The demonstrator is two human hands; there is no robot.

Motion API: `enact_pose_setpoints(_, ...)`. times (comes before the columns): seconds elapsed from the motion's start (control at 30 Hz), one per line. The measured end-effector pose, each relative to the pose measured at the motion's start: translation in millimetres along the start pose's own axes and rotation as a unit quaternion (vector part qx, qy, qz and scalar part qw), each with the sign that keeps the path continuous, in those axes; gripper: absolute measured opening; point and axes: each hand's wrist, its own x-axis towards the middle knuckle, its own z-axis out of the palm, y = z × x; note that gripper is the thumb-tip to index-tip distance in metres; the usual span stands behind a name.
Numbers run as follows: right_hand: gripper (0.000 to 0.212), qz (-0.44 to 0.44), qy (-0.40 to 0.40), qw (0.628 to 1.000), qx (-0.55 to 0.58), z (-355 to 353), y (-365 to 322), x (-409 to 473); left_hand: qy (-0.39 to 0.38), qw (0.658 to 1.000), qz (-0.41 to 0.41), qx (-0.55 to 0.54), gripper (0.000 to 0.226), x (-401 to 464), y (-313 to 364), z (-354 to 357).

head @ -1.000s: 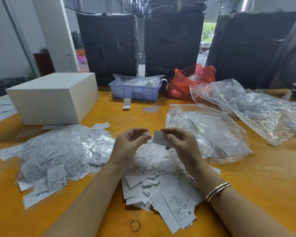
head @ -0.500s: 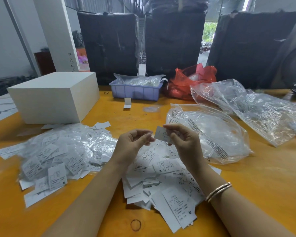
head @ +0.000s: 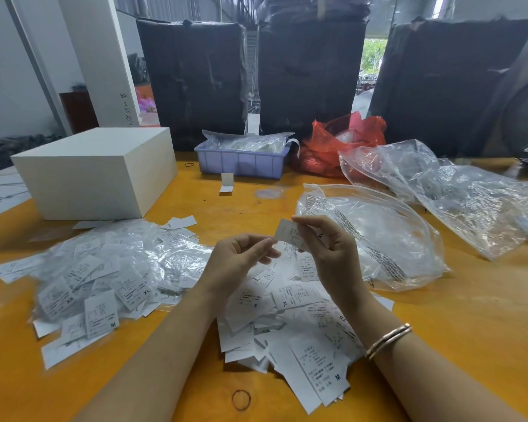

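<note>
Our right hand (head: 333, 254) pinches one size label (head: 287, 234), lifted above the loose label heap (head: 299, 296) mid-counter (head: 470, 315), print toward us, likely to read its size. Left hand (head: 238, 260) hovers just beside it, palm inward, fingers (head: 256, 246) curled narrow; contact we cannot tell.

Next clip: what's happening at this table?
A person is sorting printed tags at an orange table. The right hand pinches one white size label above the loose pile. The left hand, fingers curled, sits at the label's edge; contact is unclear. A second heap, mixed with clear plastic, lies to the left.
</note>
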Motion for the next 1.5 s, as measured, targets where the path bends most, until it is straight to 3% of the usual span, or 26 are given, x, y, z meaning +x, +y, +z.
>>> enact_pose_setpoints(0.27, 0.017, -0.088, -0.045, 0.991, -0.094, -1, 2, -1, -0.007, 1.0, -0.004, 0.016, 0.026, 0, -1, 0)
enact_pose_setpoints(0.47, 0.019, -0.092, -0.114, 0.981, -0.127, -4, 6, -1, 0.006, 1.0, -0.007, 0.017, 0.017, 3, -3, -1)
enact_pose_setpoints(0.73, 0.032, 0.051, 0.03, 0.998, 0.02, -11, 7, 6, 0.006, 1.0, 0.01, 0.002, 0.026, 1, -1, -2)
enact_pose_setpoints(1.2, 0.032, 0.094, -0.086, 0.991, 0.047, -4, -1, 1, 0.007, 1.0, 0.012, 0.027, 0.026, 2, -5, 0)
enact_pose_setpoints(1.5, 0.034, 0.134, -0.157, 0.977, 0.051, -6, 2, 1, -0.007, 1.0, 0.022, 0.016, 0.014, 2, -2, 1)
